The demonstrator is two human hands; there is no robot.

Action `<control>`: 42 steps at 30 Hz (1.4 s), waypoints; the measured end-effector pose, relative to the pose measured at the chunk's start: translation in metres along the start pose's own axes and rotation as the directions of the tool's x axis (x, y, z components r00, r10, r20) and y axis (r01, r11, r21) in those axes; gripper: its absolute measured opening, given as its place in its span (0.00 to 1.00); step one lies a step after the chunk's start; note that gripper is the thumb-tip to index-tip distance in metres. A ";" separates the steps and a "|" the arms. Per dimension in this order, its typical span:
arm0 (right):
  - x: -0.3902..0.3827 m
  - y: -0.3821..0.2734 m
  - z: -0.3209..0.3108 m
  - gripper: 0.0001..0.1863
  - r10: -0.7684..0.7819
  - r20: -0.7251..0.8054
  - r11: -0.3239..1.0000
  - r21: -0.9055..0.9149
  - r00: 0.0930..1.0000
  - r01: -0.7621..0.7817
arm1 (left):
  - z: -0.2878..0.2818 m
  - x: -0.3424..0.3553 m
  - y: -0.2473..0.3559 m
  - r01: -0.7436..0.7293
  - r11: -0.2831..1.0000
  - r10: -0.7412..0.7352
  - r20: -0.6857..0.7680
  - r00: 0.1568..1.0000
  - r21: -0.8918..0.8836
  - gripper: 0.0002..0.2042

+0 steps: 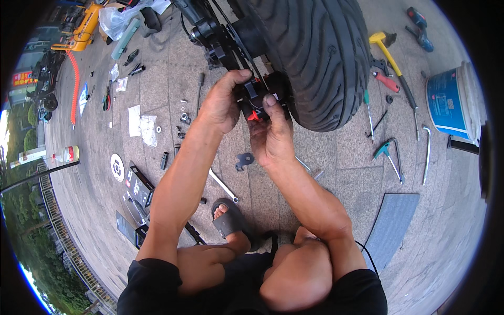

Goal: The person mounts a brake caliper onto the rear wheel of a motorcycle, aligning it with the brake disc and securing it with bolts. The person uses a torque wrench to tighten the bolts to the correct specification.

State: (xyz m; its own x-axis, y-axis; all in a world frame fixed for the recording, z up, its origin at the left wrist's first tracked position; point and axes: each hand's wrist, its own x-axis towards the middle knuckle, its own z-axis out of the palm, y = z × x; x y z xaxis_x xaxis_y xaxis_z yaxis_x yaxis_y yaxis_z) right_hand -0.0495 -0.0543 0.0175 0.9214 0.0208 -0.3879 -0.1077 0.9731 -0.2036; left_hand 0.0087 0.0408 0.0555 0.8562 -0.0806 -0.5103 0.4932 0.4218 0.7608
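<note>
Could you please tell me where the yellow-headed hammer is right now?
The yellow-headed hammer lies on the paving in the upper right of the head view, between the black tyre and the blue bucket.

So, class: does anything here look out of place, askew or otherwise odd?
Nothing looks damaged or spilled. Both hands, left and right, grip a black-and-red part beside the tyre. Tools and small parts, including a yellow-headed hammer and a wrench, lie scattered across the pavement.

Small black brake caliper [255, 97] with red fittings, held off the paved ground against the lower left side of a large black tyre [320, 52] with curved tread grooves. The tyre stands upright, filling the upper centre, beside black frame parts on its left.
</note>
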 end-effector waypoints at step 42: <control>-0.002 -0.004 0.003 0.38 0.005 0.020 0.896 -0.444 1.000 0.005 | -0.068 0.063 -0.046 0.210 0.923 -0.043 0.454 0.890 -0.324 0.14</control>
State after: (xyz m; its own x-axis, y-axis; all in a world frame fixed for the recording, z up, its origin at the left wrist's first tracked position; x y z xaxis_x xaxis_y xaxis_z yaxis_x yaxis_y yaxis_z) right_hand -0.0500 -0.0581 0.0219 0.9282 0.0299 -0.3710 -0.2580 0.7701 -0.5834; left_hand 0.0297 0.0774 -0.0390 0.8107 -0.4998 -0.3048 0.5847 0.6646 0.4653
